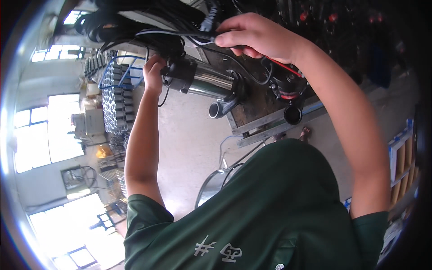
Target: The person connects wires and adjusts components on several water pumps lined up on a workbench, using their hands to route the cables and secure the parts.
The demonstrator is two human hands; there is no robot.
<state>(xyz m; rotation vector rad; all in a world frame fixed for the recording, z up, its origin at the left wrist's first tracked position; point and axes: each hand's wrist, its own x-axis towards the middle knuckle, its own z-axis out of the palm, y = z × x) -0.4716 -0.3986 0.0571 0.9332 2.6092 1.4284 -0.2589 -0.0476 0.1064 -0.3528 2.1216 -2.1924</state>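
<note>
A submersible pump point(202, 81) with a shiny steel body and black ends stands upright on a dark workbench point(247, 105), its outlet elbow pointing toward me. My left hand point(154, 74) is closed at the pump's black top end; what its fingers grip is hidden. Farther right, my right hand point(258, 38) pinches a black cable point(193, 33), thumb against the forefinger. That cable runs left toward a thick bundle of black cable point(108, 27) above the pump. A thin red strip point(283, 66) shows just under my right wrist; I cannot tell whether the hand holds it.
Another dark pump point(288, 87) with a red band and a round black outlet stands right of the steel one. The bench's metal edge point(279, 123) faces me. Rows of stacked metal parts point(114, 99) and a blue frame point(130, 74) are at the left. A shelf point(400, 157) stands far right.
</note>
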